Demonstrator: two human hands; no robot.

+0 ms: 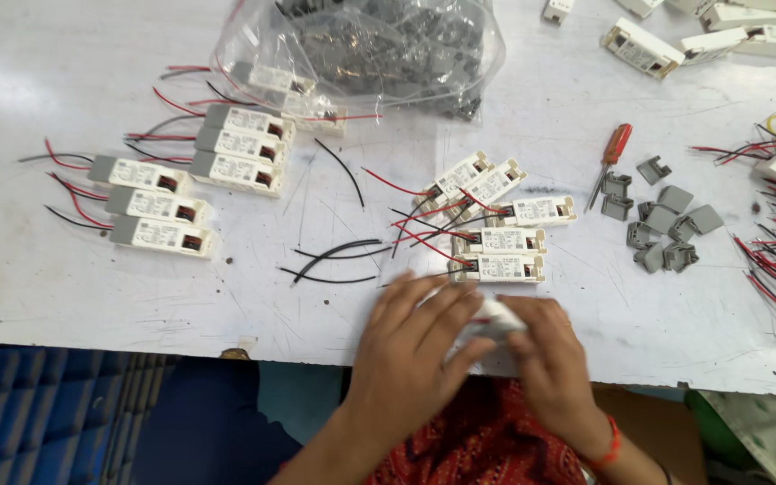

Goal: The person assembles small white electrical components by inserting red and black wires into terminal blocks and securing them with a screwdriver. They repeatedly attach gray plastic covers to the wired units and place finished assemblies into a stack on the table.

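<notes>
The clear plastic bag (361, 49) at the table's (65, 287) far side holds dark grey caps and a few white driver modules with red wires. At the near edge, my left hand (410, 350) and right hand (545, 355) close together around one white module (494, 321) — it sits between my fingers, blurred, just below the row of finished modules (498, 254).

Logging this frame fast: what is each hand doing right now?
Left hand: fingers curled on the small white module, holding it.
Right hand: gripping the same module from the other side.
</notes>
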